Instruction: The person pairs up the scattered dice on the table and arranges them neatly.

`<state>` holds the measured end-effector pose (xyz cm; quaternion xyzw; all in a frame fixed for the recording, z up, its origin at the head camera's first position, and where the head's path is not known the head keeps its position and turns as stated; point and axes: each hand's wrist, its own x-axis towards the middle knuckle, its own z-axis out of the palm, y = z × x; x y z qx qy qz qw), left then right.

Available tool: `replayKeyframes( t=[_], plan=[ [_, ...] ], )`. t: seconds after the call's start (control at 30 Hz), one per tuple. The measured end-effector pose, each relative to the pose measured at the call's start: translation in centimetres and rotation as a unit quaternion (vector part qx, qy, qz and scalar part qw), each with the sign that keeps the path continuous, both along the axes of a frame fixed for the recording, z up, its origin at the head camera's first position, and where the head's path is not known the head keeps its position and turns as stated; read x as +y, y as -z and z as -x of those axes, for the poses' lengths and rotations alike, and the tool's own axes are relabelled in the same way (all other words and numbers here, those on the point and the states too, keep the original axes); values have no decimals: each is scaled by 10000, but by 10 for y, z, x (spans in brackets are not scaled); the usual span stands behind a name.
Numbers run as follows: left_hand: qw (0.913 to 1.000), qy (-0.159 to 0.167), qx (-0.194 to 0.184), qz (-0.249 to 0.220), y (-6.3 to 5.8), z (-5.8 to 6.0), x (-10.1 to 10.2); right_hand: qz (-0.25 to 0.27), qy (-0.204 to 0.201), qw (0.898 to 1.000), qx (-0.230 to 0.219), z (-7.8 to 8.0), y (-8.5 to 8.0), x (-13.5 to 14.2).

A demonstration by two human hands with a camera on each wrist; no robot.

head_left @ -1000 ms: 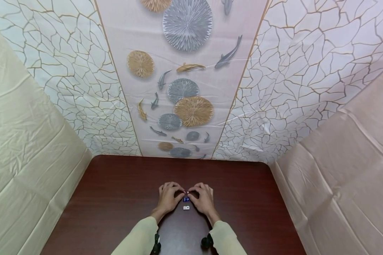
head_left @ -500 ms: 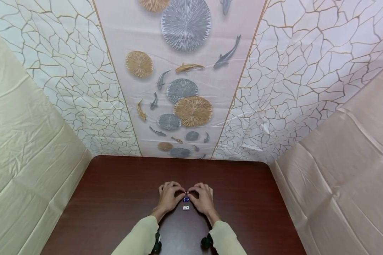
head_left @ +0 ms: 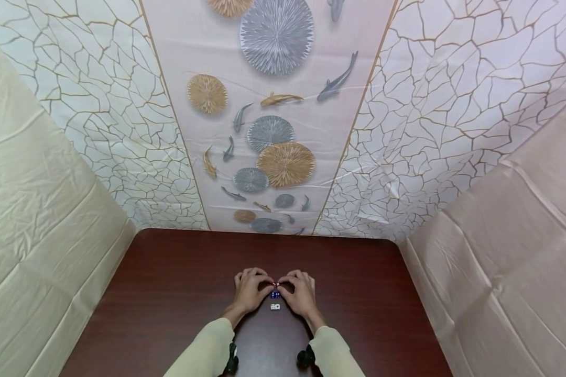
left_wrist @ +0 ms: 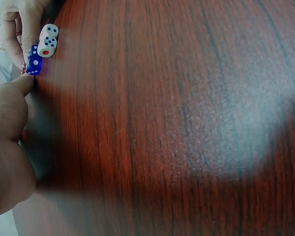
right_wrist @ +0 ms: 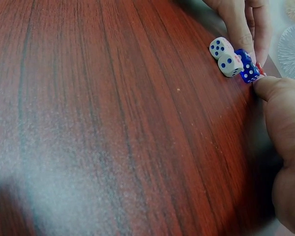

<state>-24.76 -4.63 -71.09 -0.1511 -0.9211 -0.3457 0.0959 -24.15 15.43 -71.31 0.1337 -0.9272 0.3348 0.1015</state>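
Two red dice [head_left: 276, 284] sit side by side between the fingertips of both hands, partly covered by them. From the left, my left hand [head_left: 251, 289] pinches at the red dice with thumb and index finger. My right hand [head_left: 300, 291] does the same from the right, its fingertips nearly meeting the left ones. Just nearer to me lies a pair of blue dice [head_left: 275, 295], close to both thumbs. Nearer still is a pair of white dice [head_left: 275, 307], touching each other. In the right wrist view only a sliver of a red die [right_wrist: 260, 69] shows behind the blue ones.
A dark red-brown wooden table [head_left: 179, 293] lies under everything. Beyond its far edge hangs a patterned cloth [head_left: 283, 131] with fish and round motifs. Plain pale cloths [head_left: 37, 209] flank the table on both sides.
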Motion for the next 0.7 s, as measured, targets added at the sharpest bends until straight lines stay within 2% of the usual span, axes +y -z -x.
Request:
replayKeyframes(
  t=[0.3,0.7],
  plan=[
    [9999,19,112,-12,1,0,0,32,-35,10000,19,-1,-2,0],
    [9999,74,-29,-115,1,1,-1,6,-11,10000,51,-1,-2,1]
  ],
)
